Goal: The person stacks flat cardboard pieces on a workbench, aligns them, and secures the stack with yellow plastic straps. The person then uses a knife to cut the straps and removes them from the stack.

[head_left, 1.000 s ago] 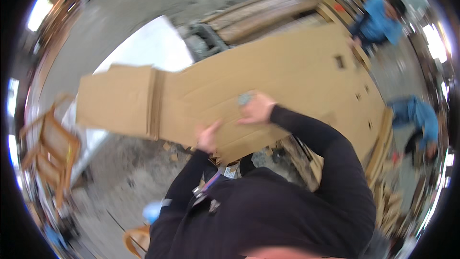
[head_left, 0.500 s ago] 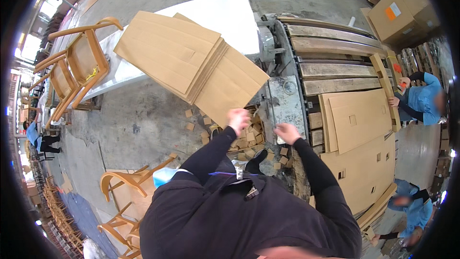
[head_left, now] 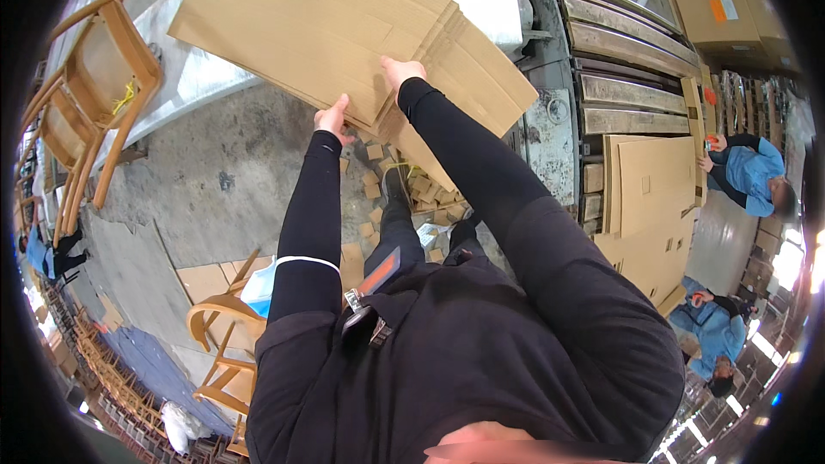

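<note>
A stack of flat brown cardboard sheets [head_left: 301, 21] lies across a white-topped table, its near edge overhanging toward me. More sheets [head_left: 481, 77] stick out from under it on the right. My left hand [head_left: 331, 119] grips the stack's near edge, thumb over the top and some fingers below. My right hand [head_left: 402, 76] holds the right end of the upper sheets, its thumb on the top face; its other fingers are mostly hidden. How many sheets each hand holds I cannot tell.
Small cardboard squares [head_left: 423, 189] litter the floor by my feet. Wooden chairs [head_left: 112, 94] stand at left, others [head_left: 225, 318] at lower left. A slatted machine bed [head_left: 632, 90] with cardboard panels [head_left: 653, 180] is on the right, where two co-workers [head_left: 756, 174] stand.
Both hands have moved from in front of me, apart from the upper stack, forward and left onto its near edge and right end. My view has shifted, with the stack now closer.
</note>
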The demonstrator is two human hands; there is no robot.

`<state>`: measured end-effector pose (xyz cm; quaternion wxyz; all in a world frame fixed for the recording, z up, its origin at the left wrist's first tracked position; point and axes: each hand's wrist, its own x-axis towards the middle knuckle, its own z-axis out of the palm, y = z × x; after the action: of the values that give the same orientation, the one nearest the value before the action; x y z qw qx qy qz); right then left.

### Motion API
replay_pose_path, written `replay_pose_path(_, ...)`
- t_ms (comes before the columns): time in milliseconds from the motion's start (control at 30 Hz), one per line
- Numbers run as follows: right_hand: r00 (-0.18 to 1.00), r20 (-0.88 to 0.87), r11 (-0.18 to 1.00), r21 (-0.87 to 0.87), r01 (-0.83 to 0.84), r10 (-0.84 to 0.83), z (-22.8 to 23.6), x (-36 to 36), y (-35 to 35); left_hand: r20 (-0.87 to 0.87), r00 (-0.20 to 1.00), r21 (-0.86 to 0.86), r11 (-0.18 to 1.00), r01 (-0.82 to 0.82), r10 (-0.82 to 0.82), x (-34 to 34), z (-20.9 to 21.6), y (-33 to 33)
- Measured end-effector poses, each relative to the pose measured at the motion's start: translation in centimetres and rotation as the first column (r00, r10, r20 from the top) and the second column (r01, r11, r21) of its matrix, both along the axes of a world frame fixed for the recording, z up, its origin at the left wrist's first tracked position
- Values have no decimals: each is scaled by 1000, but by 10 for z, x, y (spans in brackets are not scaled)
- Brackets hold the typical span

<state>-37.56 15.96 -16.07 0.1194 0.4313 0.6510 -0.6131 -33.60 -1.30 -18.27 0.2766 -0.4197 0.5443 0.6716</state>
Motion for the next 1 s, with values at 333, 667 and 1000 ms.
replay_pose_path(333,957,190,967,179,184,-218,-13,-6,-21,57,997,-130,989,65,-58,-15,10,1)
replay_pose_path(667,975,195,960,278,44,-102,-3,-12,-21,-149,962,-541,833,114,-228,-15,-27,5)
replay_pose_path(1000,983,152,994,61,91,-99,7,-10,-11,-177,938,-606,784,135,-298,-17,6,9)
